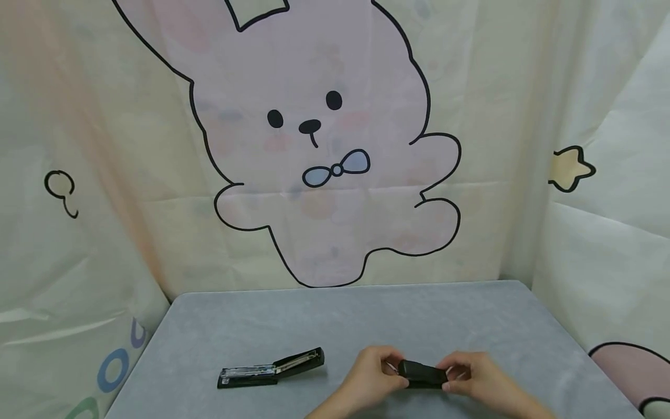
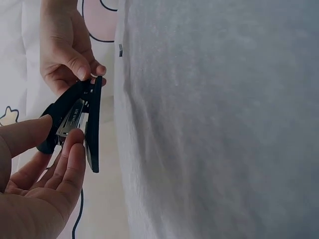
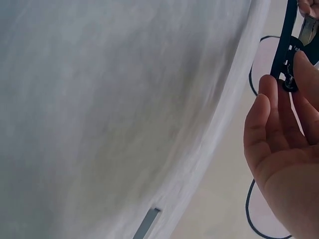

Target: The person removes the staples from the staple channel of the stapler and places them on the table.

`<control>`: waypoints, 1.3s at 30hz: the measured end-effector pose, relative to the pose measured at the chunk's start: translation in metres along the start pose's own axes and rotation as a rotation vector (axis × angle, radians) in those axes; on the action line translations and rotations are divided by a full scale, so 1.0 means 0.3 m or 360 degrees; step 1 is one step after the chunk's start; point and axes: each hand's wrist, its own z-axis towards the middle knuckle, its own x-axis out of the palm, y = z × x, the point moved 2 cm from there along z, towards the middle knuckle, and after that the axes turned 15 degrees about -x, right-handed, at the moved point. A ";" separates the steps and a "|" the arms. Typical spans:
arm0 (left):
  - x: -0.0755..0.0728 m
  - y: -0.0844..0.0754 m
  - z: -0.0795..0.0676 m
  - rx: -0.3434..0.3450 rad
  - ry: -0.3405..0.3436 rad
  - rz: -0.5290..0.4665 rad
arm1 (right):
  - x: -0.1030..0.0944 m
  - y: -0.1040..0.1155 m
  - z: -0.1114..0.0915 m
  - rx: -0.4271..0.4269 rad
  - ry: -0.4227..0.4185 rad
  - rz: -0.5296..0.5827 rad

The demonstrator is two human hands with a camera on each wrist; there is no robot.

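Observation:
A black stapler [image 1: 421,374] is held between both hands near the front of the table. My left hand [image 1: 373,375] grips its front end; in the left wrist view the thumb lies on the top arm and the fingers reach in between that arm and the base. At the hinge end, my right hand [image 1: 478,375] pinches the stapler with thumb and fingers. The top arm stands apart from the base, and a metal magazine [image 2: 75,117] shows between them. A second black stapler [image 1: 272,369] lies folded wide open on the table to the left, its metal channel facing up.
Grey cloth covers the table [image 1: 335,314]. A thin grey strip [image 3: 148,224] lies near the table edge in the right wrist view, and a small dark piece [image 2: 120,50] shows in the left wrist view. A printed curtain [image 1: 487,233] hangs behind and at both sides.

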 end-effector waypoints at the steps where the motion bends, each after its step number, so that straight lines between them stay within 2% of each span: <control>1: -0.005 0.002 -0.008 -0.0008 0.0009 -0.0012 | 0.007 0.002 0.003 -0.0002 0.0010 0.0017; 6: -0.026 0.016 -0.041 -0.0045 0.0031 -0.0025 | 0.038 0.006 0.015 0.0006 0.0053 0.0118; 13: -0.060 0.049 -0.078 -0.0116 0.0033 -0.0003 | 0.084 0.015 0.037 -0.0063 0.0100 0.0082; 21: -0.097 0.075 -0.111 -0.0195 0.0021 -0.0028 | 0.134 0.030 0.071 0.0010 0.0148 0.0271; 26: -0.115 0.091 -0.127 -0.0222 0.0035 -0.0038 | 0.161 0.035 0.090 -0.0026 0.0188 0.0299; 29: -0.127 0.149 -0.106 -0.0205 0.0075 -0.0032 | 0.174 0.030 0.104 -0.0057 0.0238 0.0308; 34: -0.139 0.321 -0.015 -0.0248 0.0168 -0.0079 | 0.196 -0.005 0.112 -0.0043 0.0293 0.0366; 36: -0.139 0.372 0.011 -0.0268 0.0189 -0.0107 | 0.204 -0.056 0.109 -0.0020 0.0322 0.0387; 39: -0.140 0.412 0.033 -0.0285 0.0211 -0.0114 | 0.216 -0.160 0.102 -0.0013 0.0372 0.0416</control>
